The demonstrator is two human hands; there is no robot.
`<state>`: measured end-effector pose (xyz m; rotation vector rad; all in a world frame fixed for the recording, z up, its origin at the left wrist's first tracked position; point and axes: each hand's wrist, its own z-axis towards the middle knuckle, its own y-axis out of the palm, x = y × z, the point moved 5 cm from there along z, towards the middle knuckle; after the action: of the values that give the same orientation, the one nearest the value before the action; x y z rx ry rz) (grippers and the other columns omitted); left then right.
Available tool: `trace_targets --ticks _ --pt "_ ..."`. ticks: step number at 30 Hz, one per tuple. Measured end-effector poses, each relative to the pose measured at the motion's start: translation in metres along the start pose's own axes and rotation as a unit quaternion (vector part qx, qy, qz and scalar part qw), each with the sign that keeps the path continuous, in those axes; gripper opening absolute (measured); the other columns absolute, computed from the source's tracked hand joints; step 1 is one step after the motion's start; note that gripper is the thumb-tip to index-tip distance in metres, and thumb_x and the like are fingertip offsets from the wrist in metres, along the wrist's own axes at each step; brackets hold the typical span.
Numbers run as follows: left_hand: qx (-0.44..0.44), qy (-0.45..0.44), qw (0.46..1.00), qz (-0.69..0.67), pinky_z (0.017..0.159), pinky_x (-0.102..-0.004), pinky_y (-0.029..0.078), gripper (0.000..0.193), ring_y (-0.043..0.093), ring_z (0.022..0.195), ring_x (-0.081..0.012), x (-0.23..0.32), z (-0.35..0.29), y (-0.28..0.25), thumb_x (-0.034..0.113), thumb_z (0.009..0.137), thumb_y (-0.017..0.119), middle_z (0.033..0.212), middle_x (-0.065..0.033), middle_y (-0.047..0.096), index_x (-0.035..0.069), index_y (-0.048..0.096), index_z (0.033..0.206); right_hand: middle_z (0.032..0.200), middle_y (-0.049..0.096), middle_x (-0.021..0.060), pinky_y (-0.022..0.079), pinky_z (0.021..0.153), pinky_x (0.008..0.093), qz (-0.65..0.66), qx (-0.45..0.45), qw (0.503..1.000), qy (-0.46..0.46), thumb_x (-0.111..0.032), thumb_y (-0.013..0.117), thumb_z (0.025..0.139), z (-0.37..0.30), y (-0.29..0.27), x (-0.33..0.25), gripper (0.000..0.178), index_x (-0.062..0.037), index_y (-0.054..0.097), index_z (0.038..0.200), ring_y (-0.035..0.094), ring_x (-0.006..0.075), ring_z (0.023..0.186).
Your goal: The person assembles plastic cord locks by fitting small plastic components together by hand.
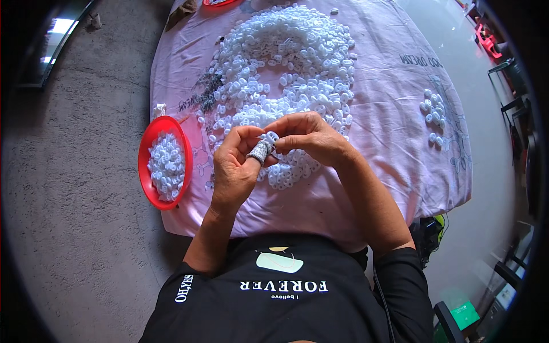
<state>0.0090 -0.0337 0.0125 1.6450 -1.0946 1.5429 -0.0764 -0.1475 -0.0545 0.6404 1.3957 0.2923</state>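
Close in front of my body, both hands meet over the near part of a large heap of small white plastic pieces (251, 57). Between my fingertips is one small white two-holed plastic piece (271, 136). My left hand (233, 166) pinches it from the left; a grey speckled wrap (262, 151) covers the left thumb. My right hand (311, 138) closes on the same piece from the right with thumb and forefinger. The fingers partly hide it, and its exact kind cannot be made out.
A red bowl (143, 166) of white pieces (167, 166) stands at the table's left edge. A few loose pieces (434, 108) lie far right on the pink cloth (389, 114). Dark bits (209, 88) lie left of the heap. Part of another red container (220, 2) shows at the far edge.
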Motion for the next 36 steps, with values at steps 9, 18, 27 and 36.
trace_targets --ticks 9,18,27,36 --pt "0.007 0.002 1.000 -0.003 0.074 -0.0266 0.057 0.032 0.066 0.083 -0.0154 -0.0004 -0.0010 -0.0021 -0.016 0.085 0.041 0.100 -0.0135 0.063 -0.003 0.049 0.113 0.099 0.069 0.0065 0.050 0.078 0.0251 -0.010 0.005 1.000 0.008 -0.011 0.070 0.084 0.0007 0.0001 0.0000 0.032 0.0007 0.065 0.114 0.063 0.0108 0.086" --pt "0.020 0.004 1.000 -0.010 0.073 -0.0259 0.056 0.033 0.066 0.081 -0.0146 0.0000 -0.0003 -0.0002 -0.016 0.084 0.041 0.100 -0.0135 0.064 -0.003 0.049 0.113 0.096 0.069 0.0060 0.051 0.077 0.0252 -0.006 0.008 1.000 0.009 -0.010 0.070 0.084 0.0010 0.0004 0.0011 0.032 0.0008 0.065 0.113 0.063 0.0109 0.083" --pt "0.020 0.001 1.000 -0.007 0.073 -0.0255 0.056 0.033 0.066 0.080 -0.0142 -0.0005 -0.0009 -0.0033 -0.016 0.084 0.041 0.099 -0.0129 0.064 -0.003 0.049 0.113 0.097 0.069 0.0071 0.050 0.074 0.0251 0.002 0.010 1.000 0.016 -0.010 0.071 0.084 0.0005 0.0015 0.0004 0.031 0.0019 0.065 0.112 0.063 0.0114 0.083" --pt "0.014 0.004 1.000 0.004 0.073 -0.0258 0.056 0.033 0.066 0.079 -0.0139 0.0028 -0.0019 -0.0038 -0.016 0.083 0.042 0.097 -0.0127 0.064 -0.003 0.049 0.113 0.095 0.069 0.0068 0.051 0.073 0.0255 -0.001 0.008 1.000 0.010 -0.013 0.070 0.085 0.0005 0.0019 -0.0002 0.032 0.0022 0.065 0.113 0.062 0.0109 0.080"
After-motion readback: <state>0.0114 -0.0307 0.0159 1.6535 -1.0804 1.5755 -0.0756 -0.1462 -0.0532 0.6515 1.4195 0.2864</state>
